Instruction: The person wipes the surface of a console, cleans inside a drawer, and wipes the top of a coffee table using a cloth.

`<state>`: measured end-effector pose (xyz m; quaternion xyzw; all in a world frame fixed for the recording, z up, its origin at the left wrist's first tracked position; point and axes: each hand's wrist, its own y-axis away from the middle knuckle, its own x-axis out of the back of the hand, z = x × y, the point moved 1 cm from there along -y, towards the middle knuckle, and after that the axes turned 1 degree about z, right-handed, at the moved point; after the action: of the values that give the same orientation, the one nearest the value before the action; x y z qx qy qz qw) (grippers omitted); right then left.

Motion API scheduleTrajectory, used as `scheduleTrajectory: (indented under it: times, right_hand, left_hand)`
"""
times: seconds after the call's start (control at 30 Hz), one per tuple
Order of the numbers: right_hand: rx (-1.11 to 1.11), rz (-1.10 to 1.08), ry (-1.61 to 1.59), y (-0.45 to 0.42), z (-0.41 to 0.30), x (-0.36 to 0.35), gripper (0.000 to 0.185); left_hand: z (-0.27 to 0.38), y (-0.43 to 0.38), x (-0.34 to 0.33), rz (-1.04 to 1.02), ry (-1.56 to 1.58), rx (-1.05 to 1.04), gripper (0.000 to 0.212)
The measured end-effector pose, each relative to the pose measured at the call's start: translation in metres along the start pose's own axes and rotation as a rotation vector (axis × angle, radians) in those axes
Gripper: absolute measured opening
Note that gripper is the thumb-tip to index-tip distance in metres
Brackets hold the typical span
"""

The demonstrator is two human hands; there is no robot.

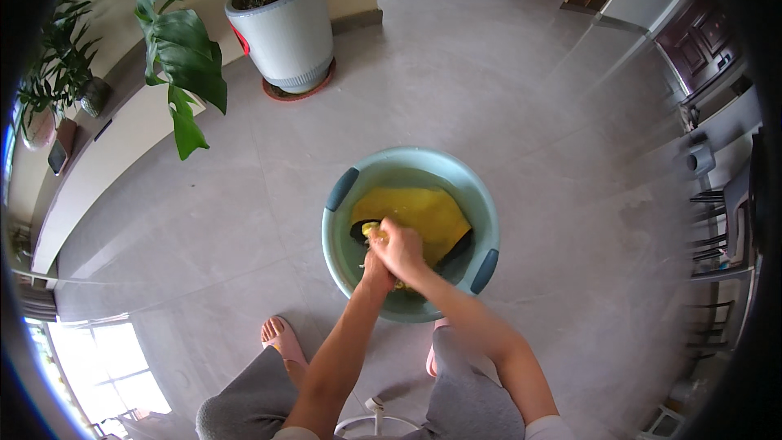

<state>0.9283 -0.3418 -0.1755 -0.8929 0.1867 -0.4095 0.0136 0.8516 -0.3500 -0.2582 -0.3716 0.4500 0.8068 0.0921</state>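
A pale green plastic basin [484, 195] stands on the floor between my feet and holds water. In it lies a yellow cloth [409, 208], spread out, with dark patches along its left and right edges. My right hand [400, 249] is closed over a bunched yellow piece [370, 228] that pokes out past the fingers. Just beneath and to the left, my left hand [377, 270] presses against the right one, gripping the same bunch. The right hand covers most of the left hand's fingers. Whether the bunch belongs to the spread cloth cannot be told.
A monstera in a white pot [287, 30] stands ahead on a reddish saucer [272, 93]; its large leaf [186, 49] hangs to the left. Smaller plants and a phone [60, 153] rest on the left ledge [79, 171]. Chairs [715, 220] line the far right. My pink slippers [286, 342] flank the basin.
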Motion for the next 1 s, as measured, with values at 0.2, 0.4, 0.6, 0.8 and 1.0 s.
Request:
scheduleTrajectory:
  times: [0.2, 0.4, 0.6, 0.8, 1.0]
  right_hand:
    - [-0.122, -0.019, 0.194, -0.028, 0.080, 0.026, 0.014]
    - [0.580, -0.240, 0.501, -0.020, 0.062, 0.021, 0.035]
    - [-0.076, -0.327, 0.446, -0.009, 0.101, 0.023, 0.046]
    - [-0.270, -0.588, 0.495, -0.013, 0.086, 0.020, 0.054]
    - [-0.613, -0.329, -0.278, 0.023, 0.092, -0.004, 0.048]
  left_hand:
    - [0.047, 0.033, -0.029, 0.045, -0.246, -0.071, 0.049]
    - [0.026, 0.037, -0.015, 0.379, -0.971, -0.271, 0.088]
    - [0.027, 0.046, -0.018, 0.256, -0.808, -0.257, 0.075]
    - [0.024, 0.043, -0.003, 0.382, -0.418, -0.452, 0.057]
    - [-0.012, 0.034, -0.025, 0.197, -0.025, 0.025, 0.063]
